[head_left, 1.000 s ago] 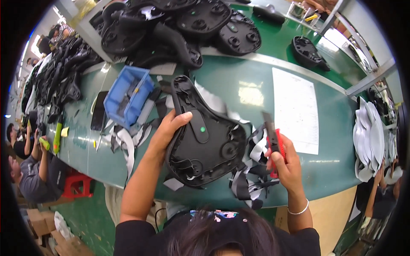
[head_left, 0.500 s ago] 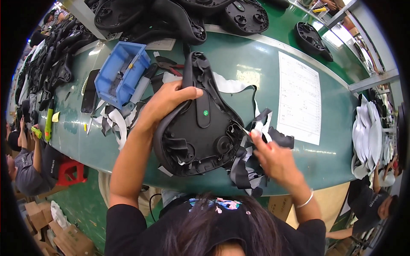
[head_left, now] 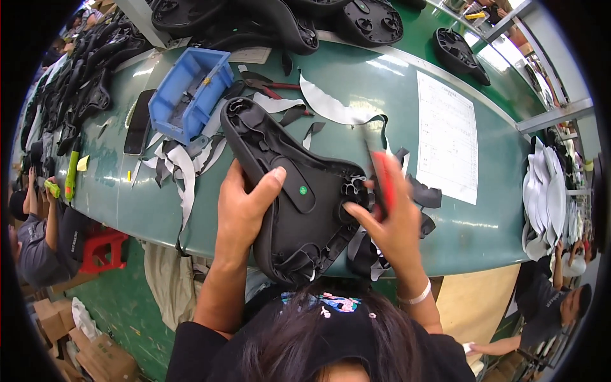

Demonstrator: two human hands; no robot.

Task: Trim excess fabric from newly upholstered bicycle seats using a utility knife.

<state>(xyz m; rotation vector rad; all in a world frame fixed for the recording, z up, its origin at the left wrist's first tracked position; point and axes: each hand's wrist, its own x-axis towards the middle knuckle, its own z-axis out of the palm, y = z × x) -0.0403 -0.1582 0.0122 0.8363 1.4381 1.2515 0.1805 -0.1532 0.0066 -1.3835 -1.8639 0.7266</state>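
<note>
A black saddle lies tilted with its hollow underside up, its narrow end pointing to the upper left. My left hand is closed round its left rim, the thumb pressing inside by the raised centre strip. In my right hand is a tool with a red and black handle, smeared by motion; its thin dark end points up, and I cannot make out its kind. The right thumb reaches over the saddle's right rim, where folded cover edges bunch up. Black and white fabric scraps lie beside that hand.
A blue bin, a phone and red-handled pliers lie beyond, among cut strips. A printed sheet is at the right. More saddles stand at the back. Co-workers sit at both sides.
The saddle has turned, its narrow end swinging left and its wide end coming nearer. The tool has left the saddle's right rim and now points upward. My left hand has shifted down with the saddle.
</note>
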